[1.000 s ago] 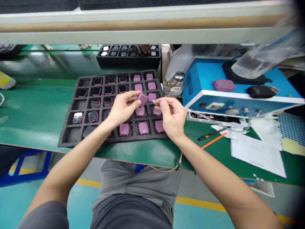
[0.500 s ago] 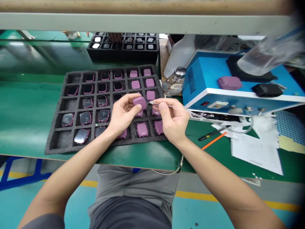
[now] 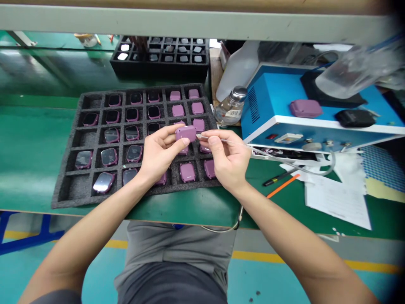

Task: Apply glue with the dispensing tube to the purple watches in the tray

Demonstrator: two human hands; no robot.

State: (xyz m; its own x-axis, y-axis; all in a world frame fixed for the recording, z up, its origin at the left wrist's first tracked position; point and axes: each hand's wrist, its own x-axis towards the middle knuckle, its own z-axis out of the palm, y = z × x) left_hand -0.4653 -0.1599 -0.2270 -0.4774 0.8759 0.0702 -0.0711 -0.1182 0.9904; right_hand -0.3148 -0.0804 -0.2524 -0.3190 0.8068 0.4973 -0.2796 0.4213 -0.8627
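My left hand (image 3: pixel 160 151) is closed on a small purple watch case (image 3: pixel 186 133), held above the black foam tray (image 3: pixel 68 191). My right hand (image 3: pixel 227 157) pinches a thin metal-tipped tool (image 3: pixel 206 137) on a clear tube, and its tip touches the right side of the held case. The tray's cells hold several purple cases on the right and several screen-up watch bodies on the left.
A blue machine (image 3: pixel 272 112) with a purple case (image 3: pixel 305 108) and a black part (image 3: pixel 355 118) on top stands at right. A small glass bottle (image 3: pixel 229 108) sits beside it. Papers (image 3: pixel 337 198), a pen and an orange stick lie right. A second black tray (image 3: pixel 161 55) is behind.
My left hand turned the purple case to lie level, and the tool tip in my right hand moved left until it met the case's side. The view shifted slightly.
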